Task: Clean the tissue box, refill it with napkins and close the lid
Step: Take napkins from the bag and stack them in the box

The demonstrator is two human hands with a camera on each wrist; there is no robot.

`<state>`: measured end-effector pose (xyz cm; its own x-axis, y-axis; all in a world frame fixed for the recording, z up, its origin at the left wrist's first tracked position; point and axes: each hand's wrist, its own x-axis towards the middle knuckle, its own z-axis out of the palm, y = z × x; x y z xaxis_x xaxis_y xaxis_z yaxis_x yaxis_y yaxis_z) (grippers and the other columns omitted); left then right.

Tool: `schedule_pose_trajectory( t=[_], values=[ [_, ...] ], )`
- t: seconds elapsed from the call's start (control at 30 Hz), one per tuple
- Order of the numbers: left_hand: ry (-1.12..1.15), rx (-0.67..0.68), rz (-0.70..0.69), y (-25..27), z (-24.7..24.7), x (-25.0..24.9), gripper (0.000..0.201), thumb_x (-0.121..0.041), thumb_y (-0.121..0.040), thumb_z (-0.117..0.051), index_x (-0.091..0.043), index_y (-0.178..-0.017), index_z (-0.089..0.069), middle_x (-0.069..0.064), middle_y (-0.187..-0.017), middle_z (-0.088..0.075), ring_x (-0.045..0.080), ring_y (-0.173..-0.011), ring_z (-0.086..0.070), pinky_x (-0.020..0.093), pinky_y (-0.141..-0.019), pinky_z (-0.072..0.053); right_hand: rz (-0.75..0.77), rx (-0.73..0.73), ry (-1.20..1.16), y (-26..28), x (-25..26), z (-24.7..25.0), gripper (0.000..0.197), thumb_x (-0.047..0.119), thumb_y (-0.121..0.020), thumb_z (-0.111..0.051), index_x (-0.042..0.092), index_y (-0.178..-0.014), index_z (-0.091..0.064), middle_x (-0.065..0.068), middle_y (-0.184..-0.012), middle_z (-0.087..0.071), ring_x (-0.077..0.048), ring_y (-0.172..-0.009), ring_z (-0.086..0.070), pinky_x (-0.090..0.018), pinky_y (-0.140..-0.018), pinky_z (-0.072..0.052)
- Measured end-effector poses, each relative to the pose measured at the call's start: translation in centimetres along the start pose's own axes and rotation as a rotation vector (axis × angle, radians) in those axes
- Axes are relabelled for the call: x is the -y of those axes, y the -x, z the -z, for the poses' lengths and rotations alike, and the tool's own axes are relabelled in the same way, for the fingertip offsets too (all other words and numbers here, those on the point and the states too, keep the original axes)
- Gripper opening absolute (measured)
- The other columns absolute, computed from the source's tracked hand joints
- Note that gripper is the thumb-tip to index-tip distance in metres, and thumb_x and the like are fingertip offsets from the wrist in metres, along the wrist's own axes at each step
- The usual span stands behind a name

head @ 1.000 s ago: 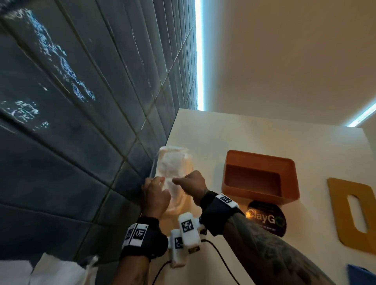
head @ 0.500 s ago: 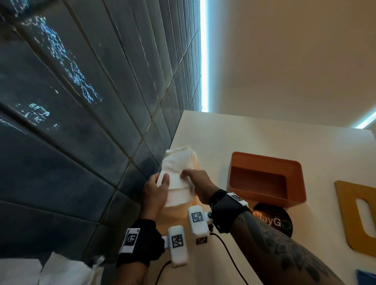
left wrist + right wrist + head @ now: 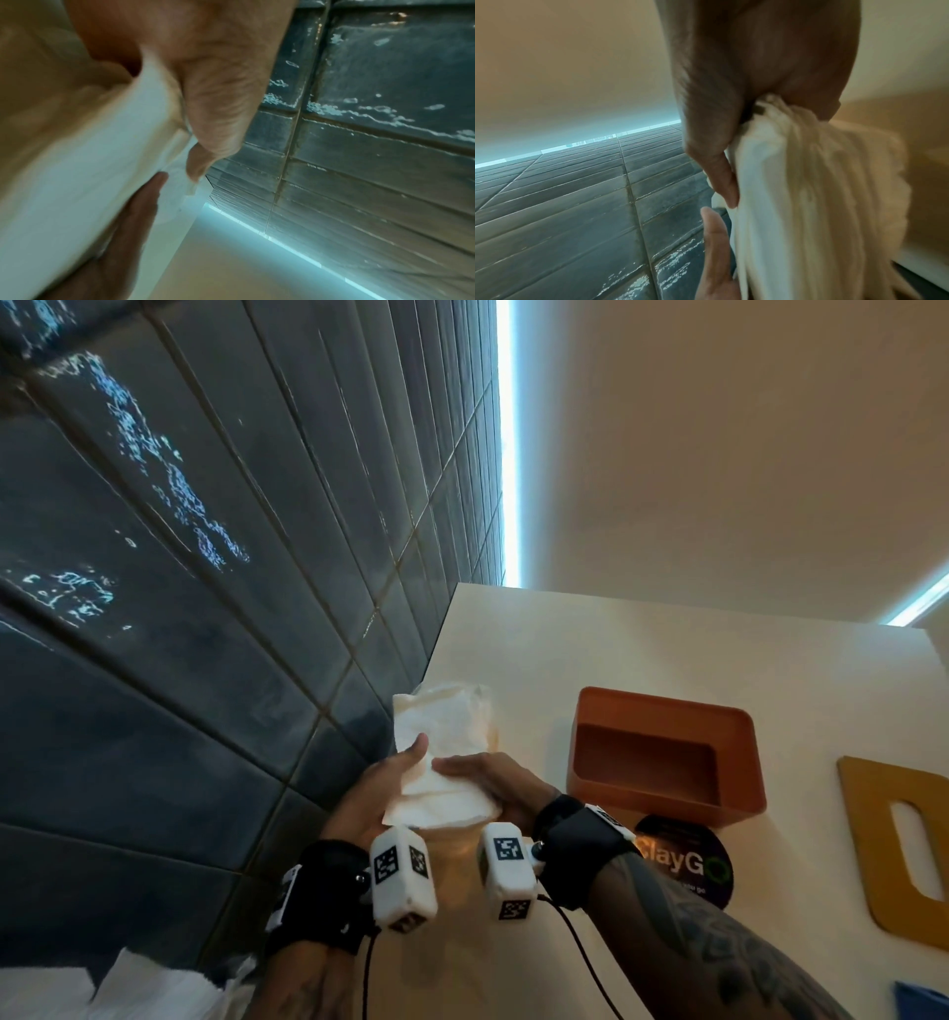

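Observation:
A stack of white napkins (image 3: 441, 762) is held above the cream table (image 3: 667, 654), near the dark tiled wall. My left hand (image 3: 405, 762) grips its left side with the thumb on top. My right hand (image 3: 477, 778) pinches its right side, thumb over and fingers under. In the right wrist view the thumb (image 3: 718, 162) presses the napkins (image 3: 808, 203). The left wrist view shows the napkins (image 3: 77, 182) between thumb and fingers (image 3: 144, 203). The orange tissue box (image 3: 662, 711) stands open and empty to the right. Its yellow slotted lid (image 3: 868, 839) lies further right.
A dark tiled wall (image 3: 205, 608) runs close along the left. A black round sticker (image 3: 683, 860) sits on the table in front of the box. More white paper (image 3: 102, 988) lies at the bottom left, and a blue object (image 3: 924, 999) shows at the bottom right corner.
Both hands have drawn the napkin stack down and nearer to me. The left hand has turned palm up under it, and the right thumb now lies across its top.

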<state>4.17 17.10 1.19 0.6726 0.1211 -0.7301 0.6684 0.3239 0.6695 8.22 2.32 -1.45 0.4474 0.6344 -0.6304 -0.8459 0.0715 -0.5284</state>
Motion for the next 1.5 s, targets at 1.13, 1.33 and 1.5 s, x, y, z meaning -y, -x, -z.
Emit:
schedule_pose_trajectory(
  t=[1.13, 1.33, 1.5],
  values=[
    [0.059, 0.412, -0.170, 1.5, -13.0, -1.8, 0.039, -0.012, -0.083, -0.065, 0.003, -0.119, -0.061, 0.025, -0.122, -0.064, 0.038, -0.110, -0.063, 0.051, -0.101, -0.046, 0.594, -0.258, 0.062, 16.4, 5.4, 14.7, 0.049, 0.018, -0.083, -0.072, 0.002, -0.127, -0.059, -0.023, -0.122, -0.066, -0.037, -0.106, -0.067, -0.044, -0.087, -0.055],
    [0.089, 0.375, -0.154, -0.2, -14.6, -1.0, 0.045, -0.017, -0.080, -0.072, -0.002, -0.121, -0.061, 0.020, -0.123, -0.065, 0.036, -0.114, -0.061, 0.050, -0.104, -0.044, 0.545, -0.356, 0.126, 17.0, 5.4, 16.8, 0.075, 0.022, -0.061, -0.091, 0.005, -0.126, -0.057, -0.022, -0.121, -0.066, -0.038, -0.107, -0.066, -0.053, -0.091, -0.054],
    [0.053, 0.273, -0.243, -0.4, -15.9, -0.9, 0.041, -0.012, -0.078, -0.072, 0.000, -0.116, -0.062, 0.019, -0.114, -0.069, 0.036, -0.104, -0.067, 0.050, -0.095, -0.051, 0.512, -0.368, 0.005, 17.1, 5.3, 17.7, 0.070, 0.018, -0.069, -0.084, 0.004, -0.131, -0.053, -0.022, -0.124, -0.065, -0.038, -0.107, -0.066, -0.043, -0.078, -0.059]
  ],
)
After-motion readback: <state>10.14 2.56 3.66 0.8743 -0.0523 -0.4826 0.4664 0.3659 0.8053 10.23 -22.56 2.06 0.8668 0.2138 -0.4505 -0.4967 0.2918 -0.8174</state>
